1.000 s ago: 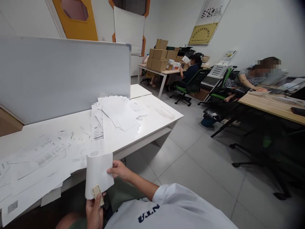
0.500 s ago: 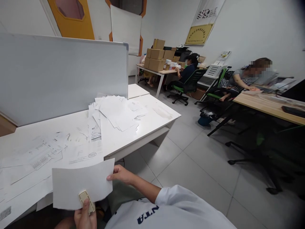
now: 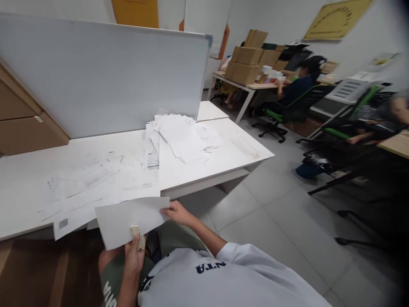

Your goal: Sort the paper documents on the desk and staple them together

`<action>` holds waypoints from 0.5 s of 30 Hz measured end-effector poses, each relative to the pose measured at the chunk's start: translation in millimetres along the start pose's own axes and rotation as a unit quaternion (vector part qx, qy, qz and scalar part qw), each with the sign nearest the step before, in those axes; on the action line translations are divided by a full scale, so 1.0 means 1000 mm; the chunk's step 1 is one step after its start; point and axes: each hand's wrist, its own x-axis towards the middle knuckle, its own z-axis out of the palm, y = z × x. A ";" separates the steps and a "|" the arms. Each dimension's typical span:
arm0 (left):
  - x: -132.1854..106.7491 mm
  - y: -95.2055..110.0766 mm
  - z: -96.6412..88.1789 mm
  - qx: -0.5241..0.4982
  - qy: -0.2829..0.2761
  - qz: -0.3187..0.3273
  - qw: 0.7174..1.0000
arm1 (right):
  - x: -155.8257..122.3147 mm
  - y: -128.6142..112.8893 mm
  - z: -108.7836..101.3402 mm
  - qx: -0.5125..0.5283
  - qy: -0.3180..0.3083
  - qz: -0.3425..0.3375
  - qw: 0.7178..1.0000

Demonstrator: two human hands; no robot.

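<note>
Both my hands hold one white sheet of paper [image 3: 126, 219] just below the front edge of the white desk [image 3: 28, 187]. My left hand [image 3: 134, 258] grips the sheet's lower edge together with a small beige stapler [image 3: 138, 237], thumb on top. My right hand [image 3: 179, 213] pinches the sheet's right edge, fingers closed on it. Loose printed papers [image 3: 86, 187] lie spread across the desk in front of me, and a messier pile of papers [image 3: 179, 138] sits further right.
A white partition board [image 3: 105, 72] stands along the desk's back. Wooden drawers [image 3: 22, 123] are at the left. Across the tiled floor, other people sit at desks with green chairs [image 3: 287, 113], cardboard boxes [image 3: 247, 59] stacked on a table, and a wooden desk [image 3: 396, 145] at right.
The sheet, folded upright a second ago, has opened out flat and lies tilted between my hands. The view has swung left and down.
</note>
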 end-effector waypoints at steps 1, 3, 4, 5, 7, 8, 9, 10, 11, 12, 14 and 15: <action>0.001 -0.003 -0.009 0.001 -0.006 -0.011 1.000 | 0.004 -0.008 -0.007 -0.040 0.008 -0.022 0.999; 0.004 -0.012 -0.030 0.005 -0.024 -0.030 0.999 | 0.019 -0.026 -0.027 -0.094 0.048 -0.063 0.992; 0.005 -0.017 -0.042 0.011 -0.031 -0.038 0.999 | 0.030 -0.035 -0.040 -0.103 0.093 -0.070 0.988; 0.005 -0.023 -0.054 0.021 -0.034 -0.047 0.998 | 0.043 -0.043 -0.053 -0.098 0.142 -0.065 0.983; 0.007 -0.034 -0.075 0.042 -0.016 -0.073 0.996 | 0.074 -0.057 -0.081 -0.059 0.252 -0.050 0.965; 0.009 -0.038 -0.083 0.048 -0.003 -0.088 0.995 | 0.091 -0.062 -0.095 -0.030 0.299 -0.051 0.952; 0.010 -0.042 -0.089 0.048 0.006 -0.101 0.994 | 0.107 -0.066 -0.108 0.001 0.340 -0.053 0.939; 0.011 -0.044 -0.093 0.044 0.010 -0.108 0.993 | 0.123 -0.069 -0.120 0.028 0.373 -0.054 0.926; 0.013 -0.045 -0.096 0.038 0.009 -0.111 0.993 | 0.137 -0.071 -0.131 0.049 0.409 -0.050 0.910; 0.014 -0.046 -0.097 0.033 0.004 -0.111 0.993 | 0.150 -0.072 -0.140 0.063 0.434 -0.038 0.898; 0.016 -0.046 -0.097 0.025 0.001 -0.110 0.994 | 0.169 -0.072 -0.152 0.057 0.462 0.005 0.885; 0.017 -0.046 -0.098 0.020 0.005 -0.112 0.994 | 0.175 -0.071 -0.154 0.029 0.474 0.026 0.880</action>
